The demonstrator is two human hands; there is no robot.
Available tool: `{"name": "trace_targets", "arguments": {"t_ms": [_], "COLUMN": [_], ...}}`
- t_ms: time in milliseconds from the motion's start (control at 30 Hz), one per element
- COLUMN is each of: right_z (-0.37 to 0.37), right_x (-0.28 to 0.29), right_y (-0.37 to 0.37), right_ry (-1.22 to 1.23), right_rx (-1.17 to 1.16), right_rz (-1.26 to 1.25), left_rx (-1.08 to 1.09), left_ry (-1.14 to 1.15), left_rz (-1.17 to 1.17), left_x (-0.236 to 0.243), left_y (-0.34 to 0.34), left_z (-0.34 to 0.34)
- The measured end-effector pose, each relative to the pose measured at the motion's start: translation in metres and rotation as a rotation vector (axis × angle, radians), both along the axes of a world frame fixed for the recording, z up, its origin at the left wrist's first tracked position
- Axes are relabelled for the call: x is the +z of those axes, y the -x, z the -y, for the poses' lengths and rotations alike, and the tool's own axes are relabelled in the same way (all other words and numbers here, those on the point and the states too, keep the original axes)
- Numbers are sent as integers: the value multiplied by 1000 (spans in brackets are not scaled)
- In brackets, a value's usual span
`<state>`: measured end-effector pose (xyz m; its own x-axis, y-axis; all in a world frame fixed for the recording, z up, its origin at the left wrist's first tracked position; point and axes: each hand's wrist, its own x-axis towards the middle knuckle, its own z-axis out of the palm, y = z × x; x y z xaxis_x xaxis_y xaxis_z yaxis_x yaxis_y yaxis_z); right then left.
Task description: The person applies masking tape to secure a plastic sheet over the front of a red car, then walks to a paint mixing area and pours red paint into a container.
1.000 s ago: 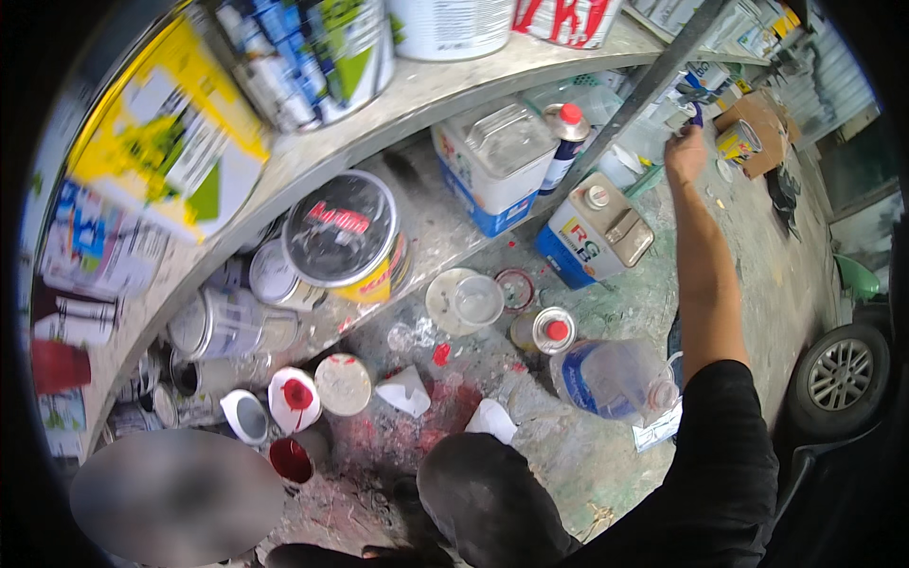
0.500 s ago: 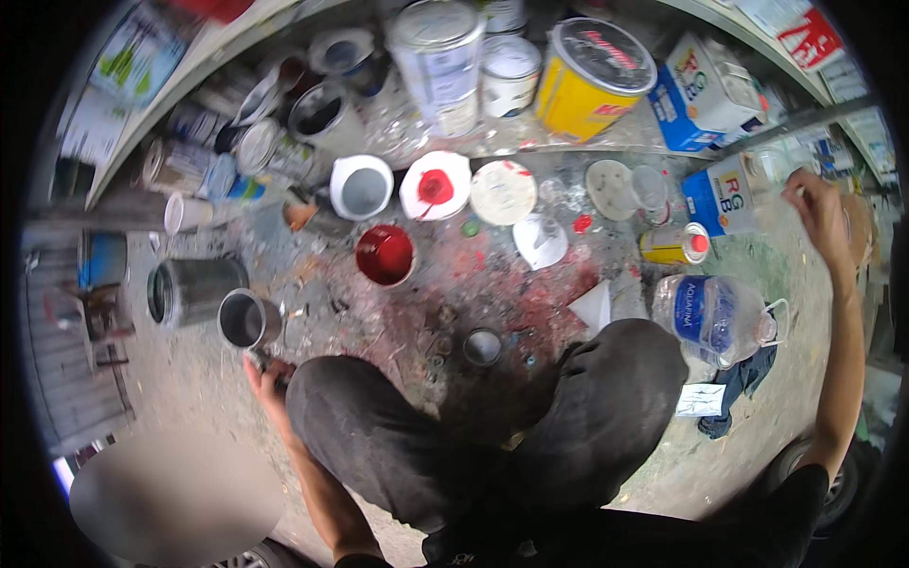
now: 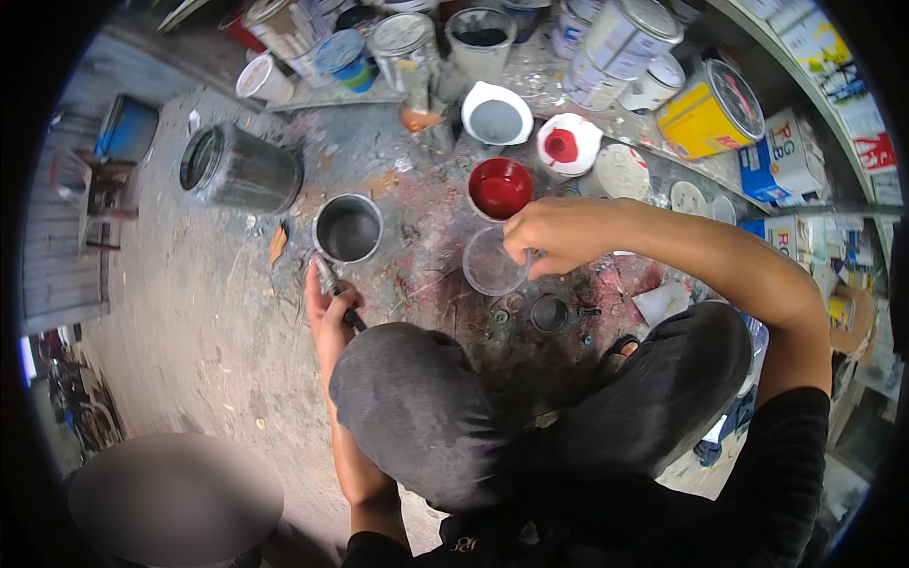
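My left hand (image 3: 329, 298) is closed round the metal handle of what looks like a paint spray gun (image 3: 326, 275). Its open cup (image 3: 348, 229), grey inside, points up toward me. In front of me, my right hand (image 3: 549, 237) pinches the edge of a clear round plastic lid or shallow cup (image 3: 492, 263). That clear piece hangs just on my side of a tub with red paint inside (image 3: 502, 189). Past it are a white paper-rimmed cup of grey paint (image 3: 496, 118) and another with red paint (image 3: 569, 144).
A big dark metal can (image 3: 242, 168) lies on its side at the left. Paint tins, such as a yellow one (image 3: 705, 114), line the shelf at the back. A small dark cup (image 3: 549, 313) stands on the stained floor near my knees. White paper (image 3: 662, 303) lies by my right knee.
My right hand has come from the far right shelf side to the middle, with the clear plastic piece in it. The view has turned left; my left hand keeps hold of the spray gun.
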<state>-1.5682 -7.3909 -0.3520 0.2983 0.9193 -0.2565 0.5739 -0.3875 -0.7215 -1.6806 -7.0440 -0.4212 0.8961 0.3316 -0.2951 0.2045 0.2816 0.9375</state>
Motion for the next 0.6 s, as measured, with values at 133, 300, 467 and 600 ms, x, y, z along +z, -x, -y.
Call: {"name": "trace_targets", "arguments": {"t_ms": [133, 300, 467, 600], "right_z": [-32, -39, -31, -33], "right_x": [-42, -75, -104, -139], "right_y": [-6, 13, 21, 24], "right_ry": [83, 101, -19, -72], "right_rx": [57, 40, 18, -25], "right_rz": [-25, 30, -67, -149], "left_rx": [-29, -99, -87, -33], "left_ry": [212, 298, 370, 240], "left_rz": [-120, -224, -168, -270], "left_x": [-61, -108, -132, -123], "left_y": [-4, -12, -4, 1], "left_z": [-17, -23, -35, -30]}}
